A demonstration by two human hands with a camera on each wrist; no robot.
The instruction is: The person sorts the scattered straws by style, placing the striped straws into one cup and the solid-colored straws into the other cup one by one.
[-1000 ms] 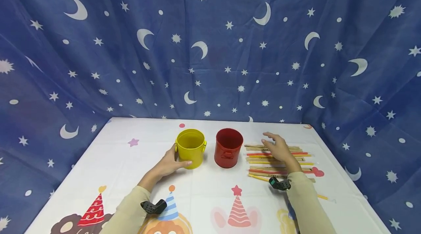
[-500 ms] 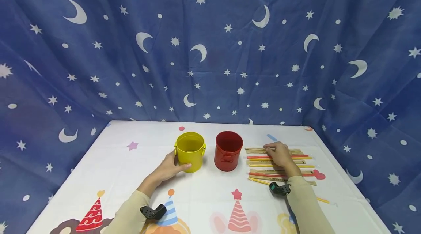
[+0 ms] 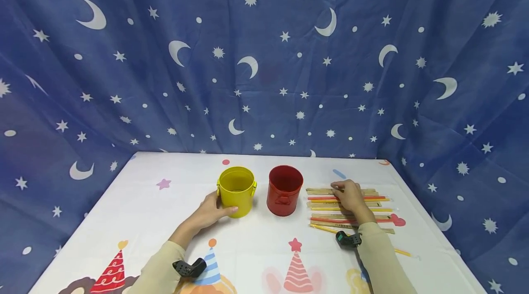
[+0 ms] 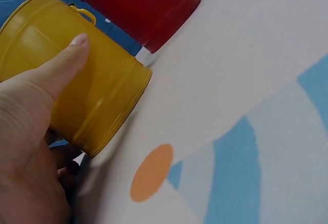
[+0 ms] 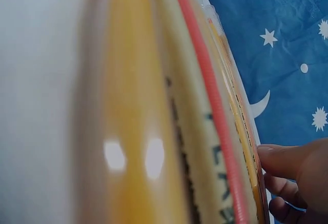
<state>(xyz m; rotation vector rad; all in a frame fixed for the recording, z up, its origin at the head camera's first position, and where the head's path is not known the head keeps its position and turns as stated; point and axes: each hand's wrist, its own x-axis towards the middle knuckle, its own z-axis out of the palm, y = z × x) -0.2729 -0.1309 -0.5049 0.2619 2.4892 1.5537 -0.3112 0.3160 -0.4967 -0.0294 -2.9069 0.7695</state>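
Observation:
My left hand (image 3: 211,210) grips the yellow bucket (image 3: 236,189) low on its left side. The thumb lies along the yellow bucket (image 4: 97,96) wall in the left wrist view, where my left hand (image 4: 31,137) fills the lower left. A red bucket (image 3: 284,190) stands upright just right of it, apart from both hands. To its right lies a row of red, yellow and paper-wrapped straws (image 3: 374,208). My right hand (image 3: 348,195) rests on the far straws with fingers curled, pinching one near its left end. In the right wrist view the thumb of my right hand (image 5: 294,170) touches the straws (image 5: 205,106).
Everything sits on a white tablecloth (image 3: 165,211) printed with party hats and stars. A blue moon-and-star curtain (image 3: 264,64) hangs behind and at both sides. One yellow straw (image 3: 402,252) lies apart near the right edge. Black wrist mounts (image 3: 348,239) sit on both sleeves.
My right hand came down from hovering open above the straws and curled its fingers onto the far ones. The left hand stayed on the yellow bucket.

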